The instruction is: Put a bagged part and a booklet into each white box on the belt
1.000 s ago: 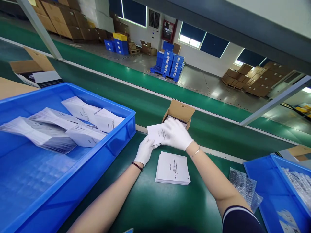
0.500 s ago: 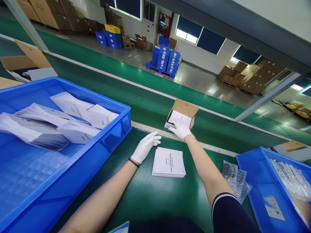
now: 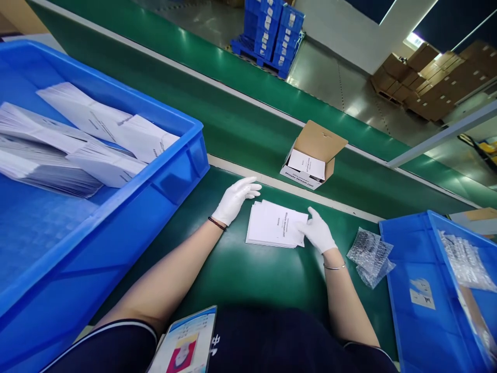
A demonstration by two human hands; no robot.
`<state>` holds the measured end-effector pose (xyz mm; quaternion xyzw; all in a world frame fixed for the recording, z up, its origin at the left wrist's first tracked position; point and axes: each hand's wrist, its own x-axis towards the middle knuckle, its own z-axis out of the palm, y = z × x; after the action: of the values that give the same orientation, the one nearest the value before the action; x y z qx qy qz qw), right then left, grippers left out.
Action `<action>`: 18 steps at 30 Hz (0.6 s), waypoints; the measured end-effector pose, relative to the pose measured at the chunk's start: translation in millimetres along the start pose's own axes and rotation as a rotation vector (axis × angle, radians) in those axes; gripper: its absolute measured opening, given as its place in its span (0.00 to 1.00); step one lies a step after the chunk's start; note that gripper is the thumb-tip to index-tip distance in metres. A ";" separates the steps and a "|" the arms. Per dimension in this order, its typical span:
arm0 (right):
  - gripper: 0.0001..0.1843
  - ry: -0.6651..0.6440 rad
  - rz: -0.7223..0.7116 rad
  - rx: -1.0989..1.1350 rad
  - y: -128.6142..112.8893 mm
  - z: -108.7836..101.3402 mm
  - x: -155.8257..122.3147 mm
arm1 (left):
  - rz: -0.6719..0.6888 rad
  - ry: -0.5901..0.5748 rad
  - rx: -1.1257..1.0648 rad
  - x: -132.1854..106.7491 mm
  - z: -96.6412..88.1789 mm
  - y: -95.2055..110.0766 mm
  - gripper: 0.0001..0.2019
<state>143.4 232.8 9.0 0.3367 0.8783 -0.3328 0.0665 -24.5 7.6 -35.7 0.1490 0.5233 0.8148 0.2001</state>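
A stack of white printed booklets [image 3: 258, 223] lies on the green work surface between my two gloved hands. Its top booklet [image 3: 281, 223] is shifted askew from those beneath. My right hand [image 3: 319, 231] grips this top booklet by its right edge, the thumb over the cover and the other fingers partly hidden. To the left of the stack, my left hand [image 3: 237, 199] is open and empty, fingers stretched toward the right. Beyond the stack stands a small carton [image 3: 303, 177] with its lid up, and a white booklet [image 3: 306, 163] lies inside it.
At left, a large blue bin [image 3: 155, 223] contains several banded bundles of booklets [image 3: 104, 124]. Another blue bin [image 3: 407, 274] at right holds bubble-wrap pouches [image 3: 464, 254]. Loose bubble wrap [image 3: 370, 256] lies beside it. A pale ledge [image 3: 341, 204] runs along the back.
My right hand has left the carton and come back to the stack, where it has taken hold of the top booklet. My left hand stays open beside the stack. The view has tilted down.
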 end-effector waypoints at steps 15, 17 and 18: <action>0.19 0.250 -0.300 0.295 -31.8 11.0 -23.2 | -0.182 -0.180 0.576 -19.8 14.9 23.5 0.27; 0.20 0.261 -0.326 0.172 -17.8 -10.3 -23.7 | -0.126 -0.025 0.521 -15.0 11.2 19.2 0.23; 0.20 0.301 -0.290 0.092 -6.5 -26.0 -24.9 | -0.073 0.048 0.488 -11.9 9.4 16.8 0.22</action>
<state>161.1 231.9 41.0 0.2555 0.9014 -0.3247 -0.1296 -12.7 3.0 -16.9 0.1543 0.7144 0.6596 0.1751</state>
